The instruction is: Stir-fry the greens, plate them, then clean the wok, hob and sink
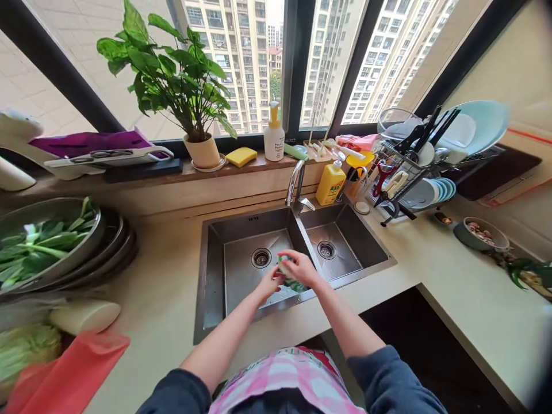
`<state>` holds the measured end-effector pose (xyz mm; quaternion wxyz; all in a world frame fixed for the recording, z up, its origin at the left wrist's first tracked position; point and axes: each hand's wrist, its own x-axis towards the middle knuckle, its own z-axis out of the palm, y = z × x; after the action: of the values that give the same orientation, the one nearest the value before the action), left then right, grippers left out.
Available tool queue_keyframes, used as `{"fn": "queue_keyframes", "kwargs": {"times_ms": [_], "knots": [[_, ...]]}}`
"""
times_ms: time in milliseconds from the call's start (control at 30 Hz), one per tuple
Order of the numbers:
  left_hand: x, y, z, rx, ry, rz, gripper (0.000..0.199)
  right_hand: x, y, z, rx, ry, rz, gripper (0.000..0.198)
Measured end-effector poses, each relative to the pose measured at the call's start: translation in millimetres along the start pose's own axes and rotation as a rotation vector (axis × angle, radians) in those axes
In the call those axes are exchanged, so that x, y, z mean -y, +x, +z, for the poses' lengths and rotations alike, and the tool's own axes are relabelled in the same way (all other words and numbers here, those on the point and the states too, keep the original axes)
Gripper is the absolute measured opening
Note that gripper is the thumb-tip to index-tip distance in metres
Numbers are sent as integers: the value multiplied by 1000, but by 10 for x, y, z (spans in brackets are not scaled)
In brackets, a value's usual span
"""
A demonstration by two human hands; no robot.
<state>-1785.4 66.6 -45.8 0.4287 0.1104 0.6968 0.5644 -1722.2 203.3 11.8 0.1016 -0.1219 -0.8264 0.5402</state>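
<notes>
Both my hands are together over the left basin of a steel double sink (215, 276). My right hand (302, 268) is closed over a small green and white thing (288, 276), perhaps a sponge or a vegetable piece. My left hand (271, 283) grips it from the left side. Most of the thing is hidden by my fingers. The faucet (295, 185) stands behind the basins, no water visible from it.
Steel bowls with green leafy vegetables (38, 244) sit at the left, a red cutting board (64, 374) in front. A potted plant (190, 98), yellow sponge (241, 156), soap bottles and a dish rack (414, 167) line the back. A small bowl (482, 234) stands at right.
</notes>
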Motion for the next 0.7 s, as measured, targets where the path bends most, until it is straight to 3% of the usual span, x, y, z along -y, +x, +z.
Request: {"fn": "queue_keyframes", "kwargs": {"times_ms": [67, 133, 233, 367, 500, 600, 700], "knots": [[34, -14, 30, -30, 20, 49, 25, 21, -111, 111, 30, 33, -11, 37], [50, -28, -6, -79, 64, 100, 20, -30, -214, 152, -40, 0, 38, 37], [-46, 14, -83, -176, 166, 180, 19, -149, -268, 0, -183, -19, 106, 21], [-494, 331, 57, -291, 363, 322, 22, -202, 10, -608, -367, -4, 40, 24], [-944, 732, 572, -289, 620, 374, 54, -310, 158, -1333, -569, -189, 149, 44], [-1014, 770, 1076, -169, 839, 332, 44, -648, -436, -1733, -604, -275, 285, 34], [-983, 707, 1434, -37, 1054, 335, 32, -1112, -1627, -2115, -691, -295, 492, 20]]}}
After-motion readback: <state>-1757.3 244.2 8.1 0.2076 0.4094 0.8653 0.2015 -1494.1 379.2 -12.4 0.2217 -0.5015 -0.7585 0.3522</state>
